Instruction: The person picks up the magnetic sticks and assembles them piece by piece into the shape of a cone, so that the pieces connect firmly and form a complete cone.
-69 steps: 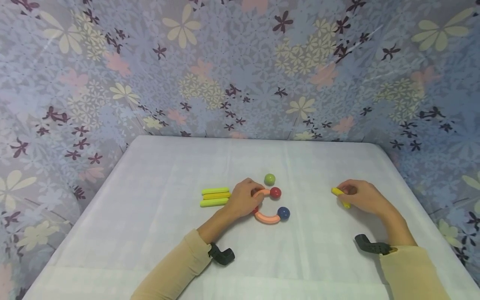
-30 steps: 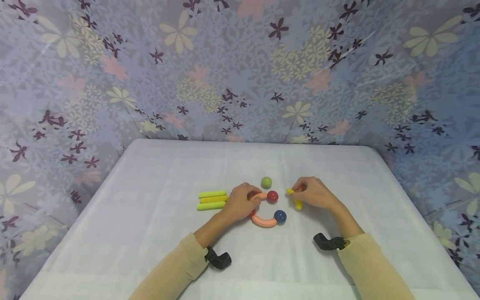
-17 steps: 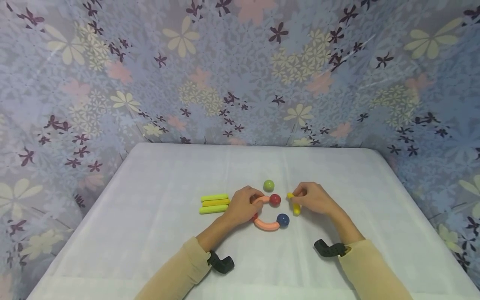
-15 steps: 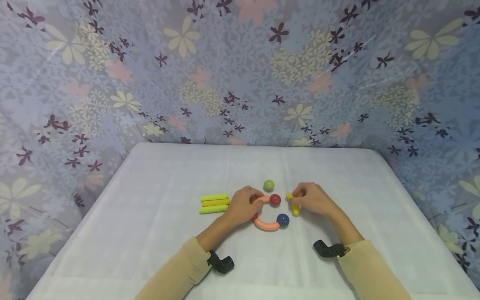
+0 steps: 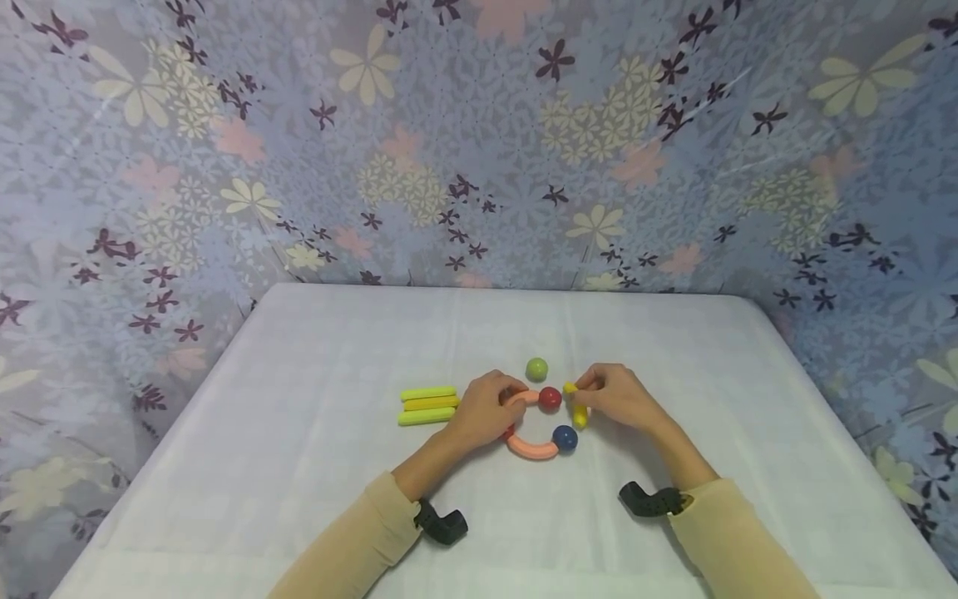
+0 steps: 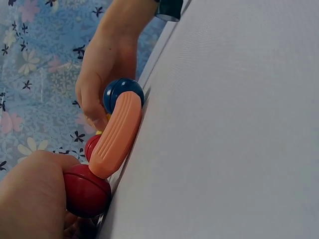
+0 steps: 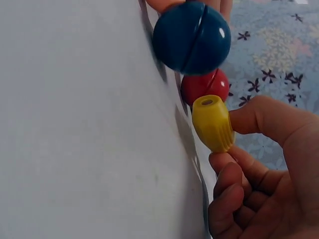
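In the head view my left hand point(image 5: 486, 409) grips the upper curved orange rod point(image 5: 530, 397) of a partly formed ring. That rod ends at a red ball point(image 5: 550, 398). A second curved orange rod point(image 6: 118, 134) runs from another red ball point(image 6: 87, 191), beside my left hand, to a blue ball point(image 5: 565, 438). Between thumb and fingers my right hand point(image 5: 617, 395) pinches a ribbed yellow rod point(image 7: 214, 124), its near end facing the right wrist camera. The yellow rod stands close to the red and blue balls on the ring's right side; whether it touches them I cannot tell.
A green ball point(image 5: 536, 369) lies just behind the ring. Left of my left hand, several straight yellow and yellow-green rods point(image 5: 428, 404) lie side by side. White cloth covers the table point(image 5: 337, 349), and a flowered curtain point(image 5: 479, 150) hangs behind it.
My right hand has brought the yellow rod leftwards from the table's right side to the ring's right side, moving slightly closer in the last half second. My left hand keeps its place.
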Motion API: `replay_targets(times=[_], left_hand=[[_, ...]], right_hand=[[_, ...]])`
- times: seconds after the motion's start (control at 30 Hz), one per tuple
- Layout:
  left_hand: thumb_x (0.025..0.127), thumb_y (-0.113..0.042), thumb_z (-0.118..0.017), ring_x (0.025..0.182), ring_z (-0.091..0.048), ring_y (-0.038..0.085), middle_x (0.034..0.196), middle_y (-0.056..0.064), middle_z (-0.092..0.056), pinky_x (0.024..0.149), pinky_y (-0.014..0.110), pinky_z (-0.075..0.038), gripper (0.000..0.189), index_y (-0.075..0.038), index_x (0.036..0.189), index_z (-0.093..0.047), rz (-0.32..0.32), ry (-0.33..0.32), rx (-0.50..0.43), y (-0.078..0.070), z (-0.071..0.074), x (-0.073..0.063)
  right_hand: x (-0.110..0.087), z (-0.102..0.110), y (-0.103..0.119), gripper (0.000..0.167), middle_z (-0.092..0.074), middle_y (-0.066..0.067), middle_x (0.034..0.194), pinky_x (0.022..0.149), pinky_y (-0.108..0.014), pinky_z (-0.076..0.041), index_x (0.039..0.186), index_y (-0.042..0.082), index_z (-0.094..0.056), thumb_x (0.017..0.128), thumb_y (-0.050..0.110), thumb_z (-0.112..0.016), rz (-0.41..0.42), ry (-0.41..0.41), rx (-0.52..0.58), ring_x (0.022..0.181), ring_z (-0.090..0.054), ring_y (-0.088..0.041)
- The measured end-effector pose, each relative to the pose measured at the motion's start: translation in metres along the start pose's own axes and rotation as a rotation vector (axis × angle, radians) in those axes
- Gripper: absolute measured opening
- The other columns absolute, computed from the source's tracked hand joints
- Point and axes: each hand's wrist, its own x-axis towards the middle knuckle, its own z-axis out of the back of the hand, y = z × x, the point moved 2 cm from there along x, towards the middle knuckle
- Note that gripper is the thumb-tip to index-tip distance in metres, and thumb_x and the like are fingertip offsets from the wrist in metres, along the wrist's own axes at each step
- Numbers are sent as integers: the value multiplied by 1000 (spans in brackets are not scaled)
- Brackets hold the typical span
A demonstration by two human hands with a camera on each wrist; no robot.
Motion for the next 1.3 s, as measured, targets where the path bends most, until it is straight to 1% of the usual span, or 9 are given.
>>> replay_targets(times=[0.07,0.17,0.3,0.53,0.8,1.0,1.2,1.3], left_hand=[[87,-23,-64,75,-51,9,85,-8,-55,64,24,-45,24,-16,108,-70,8,2,0,1,0,0],[87,-23,-64,75,-51,9,84,-8,-55,64,24,-45,23,-16,108,-71,11,4,-3,1,-1,0],[87,-23,-63,75,-51,9,85,-8,-56,64,24,-45,23,-15,107,-71,-4,-1,-12,0,0,0],[86,-23,-63,74,-51,10,84,-8,-56,63,25,-44,22,-16,105,-71,-10,-9,-13,-2,1,2],[87,-22,-64,74,-51,9,84,-7,-55,63,24,-44,21,-15,105,-71,-8,-21,-16,-1,1,1],[88,-21,-63,76,-50,10,86,-7,-54,64,25,-45,21,-14,107,-70,17,-24,-32,-1,3,1],[89,-22,-64,77,-50,11,87,-6,-54,65,26,-44,22,-14,109,-69,34,-33,-24,-1,2,0],[89,-22,-64,76,-50,11,86,-6,-53,64,26,-44,22,-14,109,-69,35,-41,-20,1,1,1]], right_hand=[[0,-3,1,34,-62,-5,81,60,-32,-43,97,4,-67,80,32,-73,-1,5,-1,71,-52,-21],[0,-6,3,33,-62,-6,82,61,-32,-43,97,5,-67,79,31,-73,-27,12,-5,72,-53,-21],[0,-7,5,31,-62,-6,81,60,-32,-44,94,5,-66,77,30,-73,-56,21,-6,71,-53,-22],[-2,-3,8,29,-63,-6,82,59,-32,-45,94,6,-66,78,29,-73,-50,28,14,69,-54,-22],[-2,-2,9,29,-63,-7,83,59,-32,-45,94,6,-66,78,30,-73,-51,46,-2,70,-54,-22],[-3,-2,13,25,-62,-6,82,60,-33,-46,92,6,-65,79,27,-72,-34,73,-12,70,-54,-21],[-5,-4,17,24,-61,-5,81,59,-32,-46,92,5,-65,80,25,-72,-28,116,-28,69,-54,-20],[-4,-5,17,24,-61,-5,80,59,-32,-46,92,5,-65,79,25,-72,-13,125,-30,69,-54,-20]])
